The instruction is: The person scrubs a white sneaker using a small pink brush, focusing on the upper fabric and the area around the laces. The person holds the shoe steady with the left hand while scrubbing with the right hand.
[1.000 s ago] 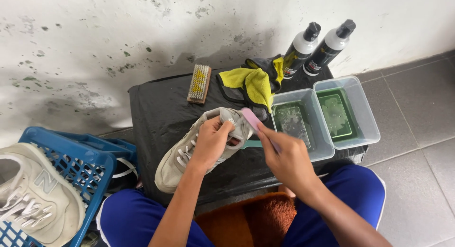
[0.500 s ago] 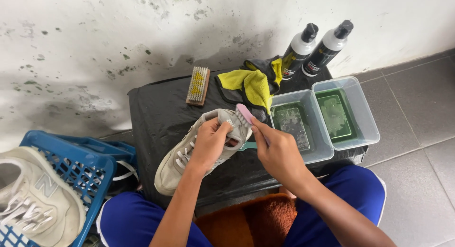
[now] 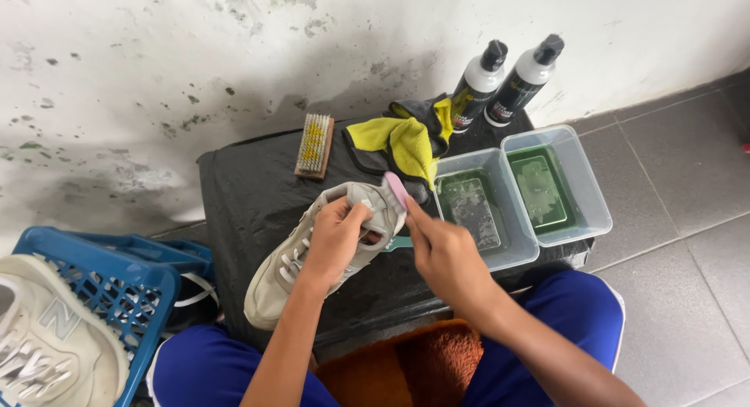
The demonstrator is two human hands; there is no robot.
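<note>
I see my left hand [image 3: 336,239] clamped round the shoe [image 3: 312,255], tilting its heel up off the black table [image 3: 250,188] so the brush [image 3: 396,190] can reach. My right hand [image 3: 445,255] grips that brush against the heel, with the water tubs [image 3: 519,192] just right of the shoe for dipping.

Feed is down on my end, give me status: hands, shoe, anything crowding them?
Left hand grips grey sneaker at heel. Right hand holds pink brush against heel. Water tub close right of brush, not touching.
</note>
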